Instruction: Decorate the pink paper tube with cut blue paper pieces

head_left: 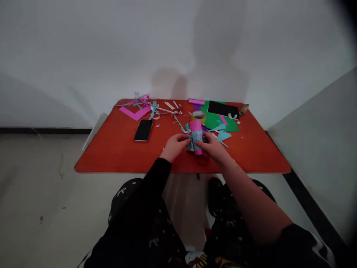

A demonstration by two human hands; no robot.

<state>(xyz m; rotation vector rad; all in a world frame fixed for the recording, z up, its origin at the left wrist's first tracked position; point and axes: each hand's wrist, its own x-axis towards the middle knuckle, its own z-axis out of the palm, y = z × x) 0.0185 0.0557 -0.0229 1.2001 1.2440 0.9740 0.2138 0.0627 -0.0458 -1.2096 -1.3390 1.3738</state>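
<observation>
A pink paper tube (196, 126) with a blue cut-paper pattern around it stands nearly upright over the red table (111, 152). My right hand (213, 147) is wrapped round its right side, thumb across the front. On the tube's left, my left hand (176, 146) pinches a fringed blue paper piece (190, 145) between thumb and fingers, close against the tube. Just behind the tube sits a yellow tape roll (198, 117). Blue scraps (224, 136) lie to the right of my right hand. Something dark, too small to make out, lies under the tube.
A phone (143, 130) lies on the left. Pink paper (135, 113) and shredded strips (142, 99) are at the back left. Green paper (217, 123), a black sheet (223, 109) and a pink roll (196, 101) are at the back right. A wall (111, 48) rises behind.
</observation>
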